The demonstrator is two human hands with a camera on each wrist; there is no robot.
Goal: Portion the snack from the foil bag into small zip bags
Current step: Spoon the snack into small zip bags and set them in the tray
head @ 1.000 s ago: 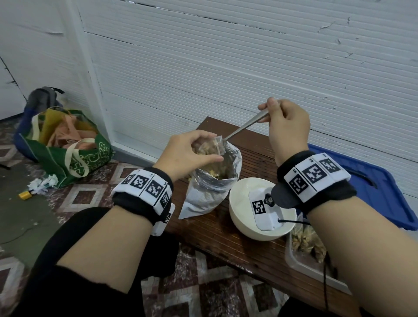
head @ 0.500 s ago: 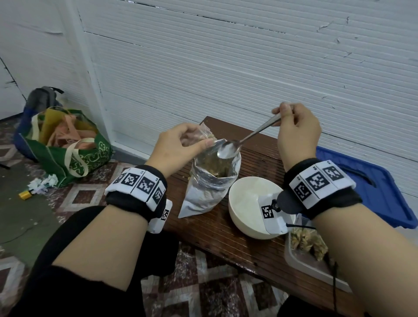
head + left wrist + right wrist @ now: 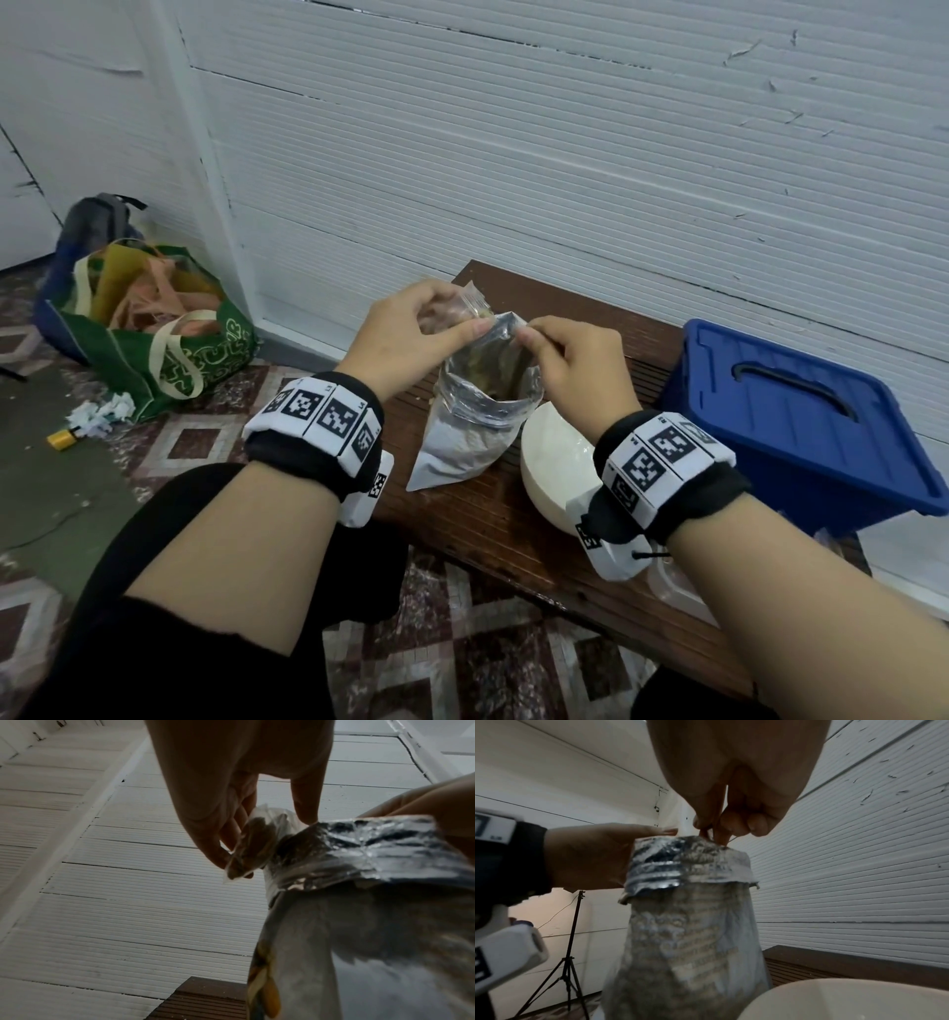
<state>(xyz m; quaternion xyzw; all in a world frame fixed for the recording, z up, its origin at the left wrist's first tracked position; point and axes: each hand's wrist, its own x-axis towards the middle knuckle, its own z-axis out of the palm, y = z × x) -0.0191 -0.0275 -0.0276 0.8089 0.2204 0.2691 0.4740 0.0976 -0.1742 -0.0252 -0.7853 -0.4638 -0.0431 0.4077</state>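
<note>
A white bowl (image 3: 552, 462) is being kept at the near edge of the bench (image 3: 503, 519), within reach. Just beyond it, the foil bag (image 3: 475, 426) is being stood upright, rim folded down, probably for access. Over its mouth, a small zip bag (image 3: 470, 308) is being pinched by the left hand (image 3: 411, 334), while something thin, too small to identify, is being pinched by the right hand (image 3: 570, 360), so that spills would likely fall back inside.

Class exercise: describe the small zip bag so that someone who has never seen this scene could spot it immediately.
Find the dark wooden bench by the white wall. On it stands an open foil bag. Just above its mouth, the left hand pinches the small zip bag: clear plastic, with brown snack visible inside.
</note>
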